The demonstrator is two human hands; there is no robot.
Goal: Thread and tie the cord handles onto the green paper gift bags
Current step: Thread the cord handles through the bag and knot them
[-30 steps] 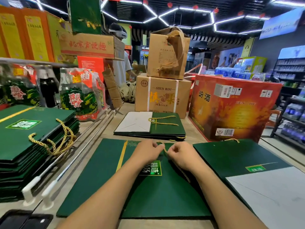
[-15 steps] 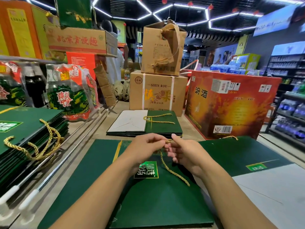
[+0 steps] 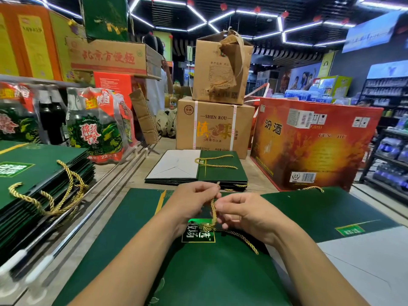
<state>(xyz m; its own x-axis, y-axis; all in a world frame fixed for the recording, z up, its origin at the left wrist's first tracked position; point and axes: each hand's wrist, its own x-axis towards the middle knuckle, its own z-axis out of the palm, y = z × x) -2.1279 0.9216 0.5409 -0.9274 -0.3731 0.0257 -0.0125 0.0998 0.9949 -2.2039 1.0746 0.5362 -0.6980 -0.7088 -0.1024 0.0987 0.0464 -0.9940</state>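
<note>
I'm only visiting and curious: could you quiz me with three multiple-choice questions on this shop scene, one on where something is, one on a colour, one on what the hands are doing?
1. Where is the big red box?
A. Ahead, to the right
B. On the left shelf
C. On top of the brown cartons

2. What colour is the cord?
A. White
B. Gold
C. Red

3. What are the left hand and right hand doing?
A. Resting flat, holding nothing
B. Holding scissors
C. Both pinching the cord

Answers:
1 A: it stands beyond the flat bags on the right side.
2 B: its twisted strands are gold.
3 C: the fingers of both hands close on the cord above the green bag.
</note>
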